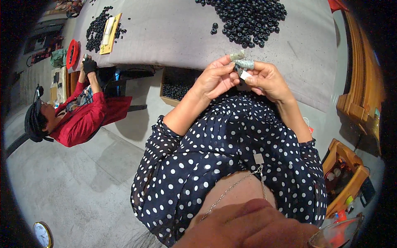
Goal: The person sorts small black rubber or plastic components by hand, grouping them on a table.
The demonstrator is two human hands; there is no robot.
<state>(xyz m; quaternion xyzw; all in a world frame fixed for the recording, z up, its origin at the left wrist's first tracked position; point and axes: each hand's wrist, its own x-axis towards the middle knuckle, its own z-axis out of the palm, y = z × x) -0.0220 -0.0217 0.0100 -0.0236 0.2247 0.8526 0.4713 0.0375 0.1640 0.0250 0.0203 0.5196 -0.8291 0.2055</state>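
Both of my hands meet just over the near edge of the cloth-covered table (pixel 165 53). My left hand (pixel 218 76) is closed in a pinch at the wrapped tip of the right index finger; anything small between its fingers is hidden. A pale, greenish wrap (pixel 237 56) covers its index fingertip. A similar grey-green wrap (pixel 245 64) is around the index finger of my right hand (pixel 266 80). That hand's thumb presses on a small white piece (pixel 245 75), with something dark beside it. A large heap of black, round bead-like pieces (pixel 248 20) lies beyond my hands.
A box of black pieces (pixel 175 91) stands below the table edge. At left, a co-worker in red (pixel 80 124) works beside a red dish (pixel 72 54). Smaller black pieces (pixel 96 33) lie near a yellow board (pixel 111 34). Wooden furniture (pixel 359 82) stands at right.
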